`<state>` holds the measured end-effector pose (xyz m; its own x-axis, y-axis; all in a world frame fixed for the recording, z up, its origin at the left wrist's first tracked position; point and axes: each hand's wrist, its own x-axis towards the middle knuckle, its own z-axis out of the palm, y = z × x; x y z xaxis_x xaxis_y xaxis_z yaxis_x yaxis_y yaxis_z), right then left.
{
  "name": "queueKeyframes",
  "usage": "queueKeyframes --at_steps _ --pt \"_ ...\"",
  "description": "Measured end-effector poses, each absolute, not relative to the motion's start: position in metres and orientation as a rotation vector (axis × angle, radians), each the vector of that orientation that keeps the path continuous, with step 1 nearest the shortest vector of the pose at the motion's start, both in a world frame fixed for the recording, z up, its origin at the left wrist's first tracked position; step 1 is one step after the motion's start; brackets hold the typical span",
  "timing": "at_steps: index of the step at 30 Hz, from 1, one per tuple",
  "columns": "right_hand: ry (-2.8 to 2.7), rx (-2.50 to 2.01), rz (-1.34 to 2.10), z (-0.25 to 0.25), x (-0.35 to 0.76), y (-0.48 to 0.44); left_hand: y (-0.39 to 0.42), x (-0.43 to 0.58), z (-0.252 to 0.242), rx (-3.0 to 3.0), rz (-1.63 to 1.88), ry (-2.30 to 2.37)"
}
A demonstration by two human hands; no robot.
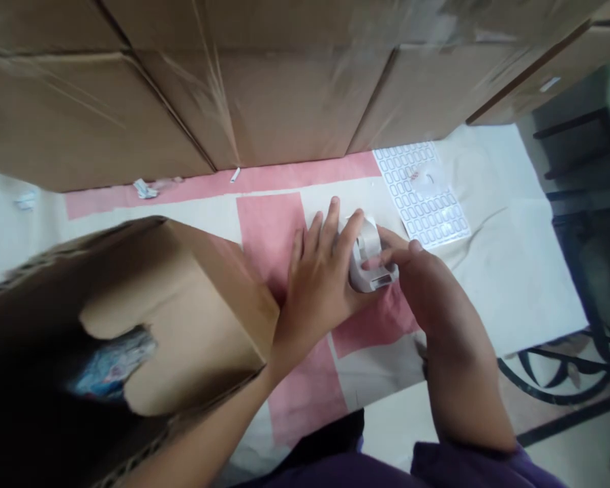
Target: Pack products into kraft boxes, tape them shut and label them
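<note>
A small white plastic device (370,261), perhaps a tape or label dispenser, rests on the pink-and-cream cloth (269,230). My left hand (321,271) lies beside it with fingers stretched forward and the thumb against its left side. From the right, my right hand (404,256) pinches the device's front edge with its fingertips. Part of the device is hidden under both hands.
An open cardboard box (183,305) stands at the left, close to my left wrist. Large taped cartons (264,88) wall off the back. A white label sheet (421,196) lies at the right. Paper scraps (145,188) sit by the cartons. Black metal furniture (579,366) stands beyond the table's right edge.
</note>
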<state>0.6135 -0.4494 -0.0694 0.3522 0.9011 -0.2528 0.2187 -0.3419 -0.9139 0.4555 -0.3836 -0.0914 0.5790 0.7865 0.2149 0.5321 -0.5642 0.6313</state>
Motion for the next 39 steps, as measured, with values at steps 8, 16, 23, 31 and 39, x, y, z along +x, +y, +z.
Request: queueKeyframes --at_steps 8,16,23,31,39 --pt "-0.834 -1.676 1.126 -0.053 0.601 -0.451 -0.386 0.458 -0.097 2.275 0.710 1.067" --pt "-0.876 -1.703 1.072 -0.054 0.599 -0.446 -0.386 0.461 -0.097 2.271 0.725 1.145" --pt "-0.953 -1.755 0.956 -0.048 0.594 -0.451 -0.390 0.465 -0.103 2.286 0.802 1.223" --pt "-0.957 -1.748 0.873 -0.046 0.590 -0.453 -0.389 0.466 -0.109 2.304 0.854 1.191" --pt "-0.929 -1.686 0.841 -0.038 0.593 -0.458 -0.388 0.467 -0.112 2.294 0.893 1.174"
